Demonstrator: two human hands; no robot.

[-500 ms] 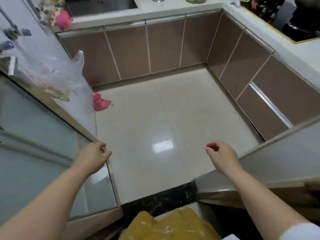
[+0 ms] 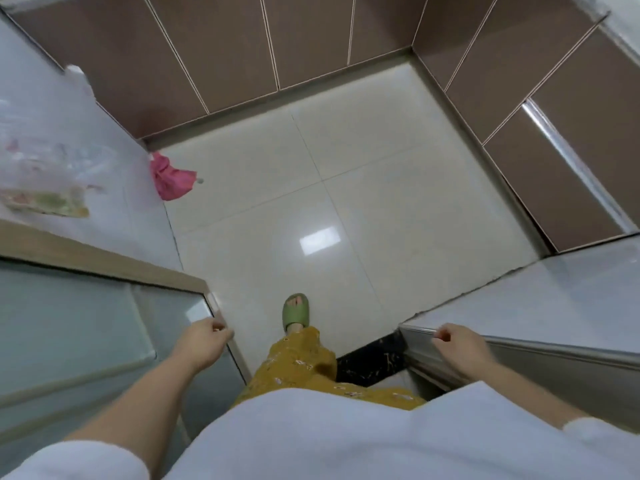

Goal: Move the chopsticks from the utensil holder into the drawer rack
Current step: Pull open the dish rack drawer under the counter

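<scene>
No chopsticks, utensil holder or drawer rack show in the head view. My left hand [image 2: 204, 344] is low at the left with its fingers curled, right at the edge of a frosted glass sliding door [image 2: 69, 334]. I cannot tell whether it touches the door. At the right, my right hand [image 2: 460, 348] has its fingers curled over the metal edge of a door frame [image 2: 554, 355]. Neither hand holds an object.
Brown cabinet fronts [image 2: 225, 46] line the far and right sides of a white tiled floor [image 2: 346, 202]. A drawer front with a long metal handle [image 2: 575, 161] is at right. A pink cloth [image 2: 171, 180] lies on the floor by a hanging plastic bag [image 2: 45, 161]. My foot in a green slipper [image 2: 295, 311] steps forward.
The view has tilted down, so the counter and sink left the frame. My slippered foot came into view on the tiles. Both hands stay curled, now by the door edges.
</scene>
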